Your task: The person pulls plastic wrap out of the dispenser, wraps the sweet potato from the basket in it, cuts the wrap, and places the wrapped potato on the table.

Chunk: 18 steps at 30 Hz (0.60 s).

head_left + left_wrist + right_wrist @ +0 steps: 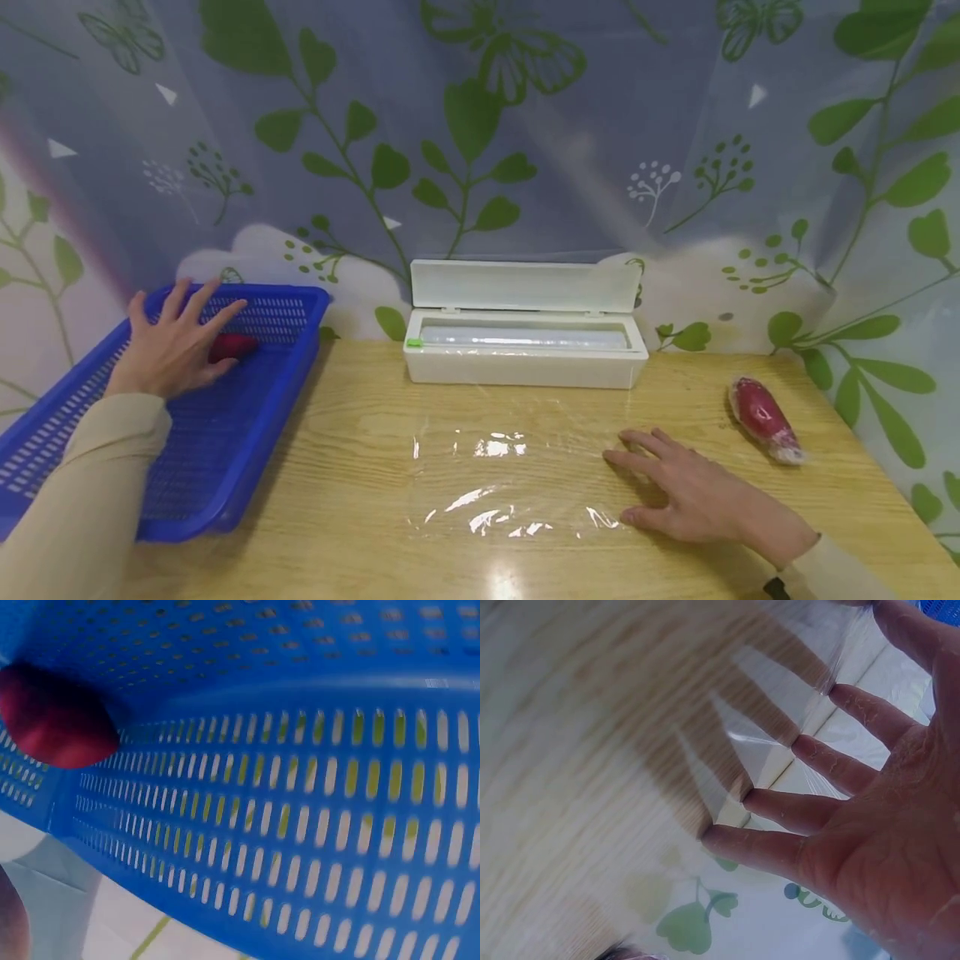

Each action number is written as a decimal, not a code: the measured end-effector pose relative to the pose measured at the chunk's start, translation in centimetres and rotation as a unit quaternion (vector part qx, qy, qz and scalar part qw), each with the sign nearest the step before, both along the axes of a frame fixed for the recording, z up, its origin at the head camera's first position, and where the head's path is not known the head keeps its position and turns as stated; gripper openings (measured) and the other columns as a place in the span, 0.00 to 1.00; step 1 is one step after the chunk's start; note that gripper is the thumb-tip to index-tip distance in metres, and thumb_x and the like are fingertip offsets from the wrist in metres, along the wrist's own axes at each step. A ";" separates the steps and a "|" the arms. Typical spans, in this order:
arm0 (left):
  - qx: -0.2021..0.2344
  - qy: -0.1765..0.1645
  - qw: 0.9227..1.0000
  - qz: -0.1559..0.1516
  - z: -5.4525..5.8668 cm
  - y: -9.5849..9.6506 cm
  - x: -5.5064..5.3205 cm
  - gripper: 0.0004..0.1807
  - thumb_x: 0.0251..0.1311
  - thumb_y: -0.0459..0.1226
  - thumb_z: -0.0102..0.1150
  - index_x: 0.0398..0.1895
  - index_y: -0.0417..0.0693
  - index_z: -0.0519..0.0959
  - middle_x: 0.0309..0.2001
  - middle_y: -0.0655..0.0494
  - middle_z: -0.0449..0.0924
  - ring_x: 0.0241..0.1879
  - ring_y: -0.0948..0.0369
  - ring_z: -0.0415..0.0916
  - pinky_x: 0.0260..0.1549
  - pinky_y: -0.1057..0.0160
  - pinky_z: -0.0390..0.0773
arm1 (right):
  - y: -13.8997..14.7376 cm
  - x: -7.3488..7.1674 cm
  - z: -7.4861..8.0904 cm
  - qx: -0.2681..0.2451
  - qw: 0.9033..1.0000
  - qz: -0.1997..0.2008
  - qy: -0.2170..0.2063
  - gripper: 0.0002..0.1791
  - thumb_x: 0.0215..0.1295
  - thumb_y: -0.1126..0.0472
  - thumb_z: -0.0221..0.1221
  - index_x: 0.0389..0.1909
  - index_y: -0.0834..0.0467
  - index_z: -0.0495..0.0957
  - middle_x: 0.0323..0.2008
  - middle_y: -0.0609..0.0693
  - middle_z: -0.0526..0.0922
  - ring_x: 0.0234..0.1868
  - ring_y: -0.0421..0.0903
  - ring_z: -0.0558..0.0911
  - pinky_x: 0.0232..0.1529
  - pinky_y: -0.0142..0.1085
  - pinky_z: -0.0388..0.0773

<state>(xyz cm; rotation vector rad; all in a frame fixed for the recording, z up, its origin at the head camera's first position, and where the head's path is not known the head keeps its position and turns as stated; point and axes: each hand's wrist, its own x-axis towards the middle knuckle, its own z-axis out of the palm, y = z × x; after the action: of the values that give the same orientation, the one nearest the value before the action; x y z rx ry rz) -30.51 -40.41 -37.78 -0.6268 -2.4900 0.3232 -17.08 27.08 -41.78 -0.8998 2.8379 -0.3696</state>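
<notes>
While left grip (pixel 171 348) is spread beside red oblong (pixel 234 345), right grip (pixel 693 490) splayed, glossy film (pixel 517 479)

Surface (pixel 345 442): light wood grain, glare spot (pixel 502 583) at near side. Backdrop (pixel 600 167) behind: blue-grey sheet, printed green leaves (pixel 471 121) and butterflies (pixel 532 68), whitish along the bottom. Leafy print covers both sides, paler.

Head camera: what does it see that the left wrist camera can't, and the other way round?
Only the head camera: the white plastic box with its lid up, shiny clear film on the pale wooden table, the red oval plastic-wrapped thing, and the right hand.

Only the left wrist camera: green patches close up, behind narrow slots.

Both: the blue plastic basket and the dark-red rounded thing in it; perhaps also the left hand, blurred at the wrist view's edge.
</notes>
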 end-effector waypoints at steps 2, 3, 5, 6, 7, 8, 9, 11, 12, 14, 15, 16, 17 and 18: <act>-0.019 -0.025 0.999 0.012 -0.1 -0.1 -0.1 0.46 0.46 0.58 0.73 0.69 0.53 0.69 0.66 0.33 0.68 0.67 0.31 0.61 0.56 0.15 0.57 | 0.0 0.0 0.0 0.002 1.000 -0.001 0.004 0.40 0.65 0.33 0.62 0.73 0.48 0.70 0.71 0.62 0.70 0.68 0.79 0.68 0.54 0.75 0.72; -0.025 -0.039 0.999 0.019 -0.1 -0.1 -0.1 0.49 0.38 0.52 0.78 0.68 0.53 0.70 0.65 0.32 0.69 0.66 0.30 0.62 0.55 0.15 0.57 | 0.1 0.0 0.0 0.003 1.000 -0.001 0.006 0.40 0.65 0.33 0.62 0.73 0.48 0.70 0.71 0.62 0.70 0.67 0.79 0.68 0.54 0.75 0.72; -0.036 -0.066 0.996 0.039 -0.5 -0.1 -0.2 0.49 0.36 0.49 0.82 0.67 0.53 0.70 0.63 0.31 0.70 0.65 0.30 0.62 0.55 0.15 0.56 | 0.1 -0.1 0.0 0.002 1.000 -0.001 0.008 0.40 0.65 0.33 0.62 0.73 0.48 0.70 0.71 0.62 0.70 0.67 0.79 0.69 0.54 0.75 0.72; -0.040 -0.077 0.995 0.049 -0.6 -0.1 -0.2 0.49 0.36 0.48 0.83 0.67 0.53 0.71 0.63 0.31 0.69 0.65 0.30 0.61 0.55 0.14 0.56 | 0.1 -0.1 0.0 0.002 1.000 0.000 0.009 0.40 0.65 0.33 0.61 0.73 0.48 0.70 0.71 0.62 0.70 0.67 0.79 0.69 0.54 0.75 0.72; -0.046 -0.083 0.994 0.059 -0.9 -0.1 -0.2 0.48 0.36 0.48 0.83 0.66 0.53 0.72 0.64 0.31 0.69 0.65 0.30 0.61 0.54 0.14 0.57 | 0.1 0.0 0.0 0.002 1.000 0.001 0.009 0.40 0.65 0.33 0.61 0.73 0.48 0.70 0.71 0.62 0.70 0.68 0.79 0.68 0.54 0.75 0.72; -0.053 -0.087 0.992 0.070 -1.1 -0.1 -0.1 0.48 0.37 0.48 0.83 0.66 0.54 0.72 0.64 0.30 0.68 0.65 0.29 0.61 0.53 0.15 0.59 | 0.1 0.0 0.0 0.001 1.000 0.001 0.008 0.40 0.65 0.32 0.61 0.73 0.48 0.70 0.71 0.62 0.70 0.68 0.79 0.68 0.54 0.75 0.72; -0.061 -0.090 0.991 0.080 -1.3 -0.2 0.0 0.47 0.37 0.48 0.83 0.66 0.54 0.73 0.64 0.30 0.68 0.65 0.29 0.61 0.52 0.15 0.60 | 0.1 0.0 0.0 0.001 1.000 0.002 0.005 0.40 0.66 0.33 0.61 0.73 0.48 0.70 0.71 0.62 0.70 0.68 0.79 0.68 0.55 0.76 0.71; -0.077 -0.100 0.987 0.100 -1.6 -0.2 0.3 0.44 0.40 0.47 0.82 0.66 0.55 0.73 0.61 0.30 0.69 0.63 0.29 0.62 0.50 0.16 0.63 | 0.0 0.0 0.0 0.002 1.000 0.003 0.002 0.39 0.66 0.33 0.60 0.73 0.48 0.70 0.71 0.62 0.70 0.68 0.79 0.67 0.55 0.76 0.71; -0.084 -0.106 0.985 0.109 -1.7 -0.2 0.4 0.43 0.43 0.46 0.81 0.66 0.55 0.73 0.59 0.30 0.70 0.62 0.29 0.63 0.49 0.16 0.63 | 0.0 0.0 0.0 0.003 1.000 0.002 0.000 0.39 0.66 0.33 0.60 0.73 0.48 0.70 0.71 0.62 0.70 0.68 0.79 0.67 0.55 0.76 0.71; -0.090 -0.129 0.979 0.129 -1.8 -0.1 0.6 0.39 0.50 0.42 0.76 0.68 0.55 0.72 0.54 0.29 0.71 0.59 0.29 0.64 0.48 0.16 0.64 | 0.0 0.0 0.1 0.004 1.000 0.002 -0.001 0.39 0.66 0.33 0.61 0.73 0.48 0.70 0.71 0.62 0.70 0.68 0.79 0.68 0.55 0.76 0.71; -0.089 -0.139 0.977 0.136 -1.8 0.1 0.6 0.37 0.54 0.39 0.73 0.69 0.56 0.71 0.51 0.29 0.71 0.57 0.30 0.66 0.48 0.16 0.64 | 0.0 0.0 0.1 0.004 1.000 0.001 -0.001 0.39 0.66 0.33 0.61 0.73 0.48 0.70 0.71 0.62 0.70 0.68 0.79 0.68 0.55 0.76 0.71; -0.085 -0.151 0.974 0.143 -1.7 0.2 0.6 0.35 0.58 0.36 0.69 0.70 0.55 0.69 0.49 0.29 0.72 0.54 0.30 0.67 0.48 0.16 0.64 | 0.0 0.1 0.1 0.003 1.000 0.000 0.000 0.39 0.66 0.33 0.61 0.73 0.48 0.70 0.71 0.62 0.70 0.68 0.79 0.68 0.55 0.76 0.71; -0.078 -0.162 0.972 0.149 -1.6 0.3 0.5 0.33 0.61 0.33 0.64 0.71 0.55 0.68 0.47 0.29 0.73 0.52 0.31 0.69 0.48 0.16 0.64 | 0.0 0.1 0.1 0.002 1.000 0.000 0.001 0.39 0.66 0.33 0.61 0.73 0.48 0.70 0.71 0.62 0.70 0.68 0.79 0.68 0.54 0.77 0.71; -0.071 -0.173 0.970 0.153 -1.6 0.4 0.5 0.32 0.64 0.31 0.60 0.71 0.55 0.67 0.44 0.29 0.73 0.49 0.31 0.71 0.48 0.15 0.64 | 0.0 0.1 0.2 0.000 1.000 0.000 0.001 0.39 0.66 0.33 0.61 0.73 0.48 0.70 0.71 0.62 0.70 0.68 0.79 0.68 0.54 0.77 0.71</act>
<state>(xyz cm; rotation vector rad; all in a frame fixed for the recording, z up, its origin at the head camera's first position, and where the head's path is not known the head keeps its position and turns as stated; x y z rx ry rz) -30.03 -39.97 -39.34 -0.3751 -2.9258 0.5534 -16.96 27.11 -41.61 -0.9007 2.8400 -0.3675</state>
